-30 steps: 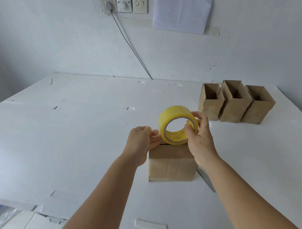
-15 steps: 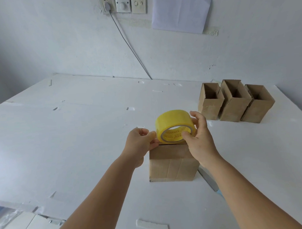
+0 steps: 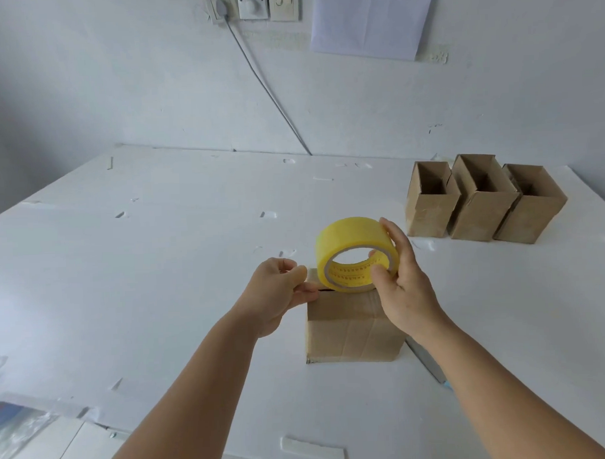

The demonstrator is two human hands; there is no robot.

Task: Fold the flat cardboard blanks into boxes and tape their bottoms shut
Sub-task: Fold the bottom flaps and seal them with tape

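step: taping the bottom of the box (image 3: 352, 327) standing upturned on the table (image 3: 158, 268) | our right hand (image 3: 404, 280) grips the tape roll (image 3: 355, 251) over it | left hand (image 3: 279, 292) pinches the tape end at its left edge | next: we likely press that end down and draw the roll across the seam

Tape roll (image 3: 355, 253) on near box (image 3: 352, 327); 3 boxes (image 3: 478, 202) behind, right.

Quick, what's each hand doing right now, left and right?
Left hand: pinching the loose tape end at the top edge of the cardboard box.
Right hand: holding the yellow tape roll, fingers curled round it.
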